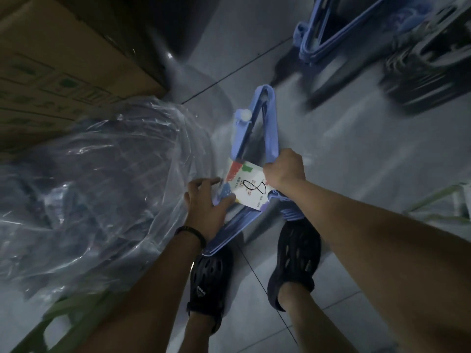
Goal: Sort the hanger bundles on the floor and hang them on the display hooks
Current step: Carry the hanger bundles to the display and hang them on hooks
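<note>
A bundle of light-blue plastic hangers (pixel 267 123) with a white paper label (pixel 248 187) is held low over the floor, in front of my two black shoes. My left hand (pixel 207 200) grips the bundle's near left side at the label's edge. My right hand (pixel 284 169) is closed around the bundle's right arm. Another light-blue hanger bundle (pixel 328 34) lies on the floor at the far right, beside a dark bundle (pixel 428 62). No display hooks show in this view.
A big clear plastic bag (pixel 96 187) holding dark hangers fills the left. Cardboard boxes (pixel 58 57) stand behind it at the upper left. Pale green plastic shows at the lower left (pixel 63 319), and a pale green frame (pixel 443 200) lies at the right edge. The floor is grey tile.
</note>
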The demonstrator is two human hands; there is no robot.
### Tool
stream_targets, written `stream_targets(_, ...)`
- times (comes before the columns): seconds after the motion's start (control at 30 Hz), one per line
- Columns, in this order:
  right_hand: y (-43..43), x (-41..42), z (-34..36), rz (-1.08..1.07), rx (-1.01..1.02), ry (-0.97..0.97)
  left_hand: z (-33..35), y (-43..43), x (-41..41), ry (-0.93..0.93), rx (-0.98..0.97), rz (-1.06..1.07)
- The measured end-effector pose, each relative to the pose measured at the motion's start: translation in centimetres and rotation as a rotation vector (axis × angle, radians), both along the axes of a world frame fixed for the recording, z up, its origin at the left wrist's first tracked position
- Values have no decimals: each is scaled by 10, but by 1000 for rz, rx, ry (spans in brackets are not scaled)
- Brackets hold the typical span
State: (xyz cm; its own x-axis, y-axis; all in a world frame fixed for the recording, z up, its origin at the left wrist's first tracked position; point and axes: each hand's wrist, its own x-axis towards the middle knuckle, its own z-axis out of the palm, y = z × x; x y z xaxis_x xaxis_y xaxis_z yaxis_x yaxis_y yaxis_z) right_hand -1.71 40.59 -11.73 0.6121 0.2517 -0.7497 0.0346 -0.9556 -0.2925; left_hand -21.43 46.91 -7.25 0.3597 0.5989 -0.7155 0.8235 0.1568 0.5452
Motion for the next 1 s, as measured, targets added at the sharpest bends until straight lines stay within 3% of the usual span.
stream_targets(0.17,-30,18,100,72,97,-18,65,13,18,-222,-252,324)
stream_targets(0.37,-44,37,294,211,192,110,209,29,75,-352,-485,261)
stream_targets(0.57,-69,52,525,192,186,112,451,14,112,-475,-344,157)
stream_targets(0.7,-98,43,677,44,230,47,592,-8,130,-604,-373,78)
stream_targets(0.83,-140,21,784,-219,340,-166,711,-36,148,-697,-413,-53)
stream_targets(1.0,-211,-1,873,-567,472,-513,824,-101,172,-751,-438,-460)
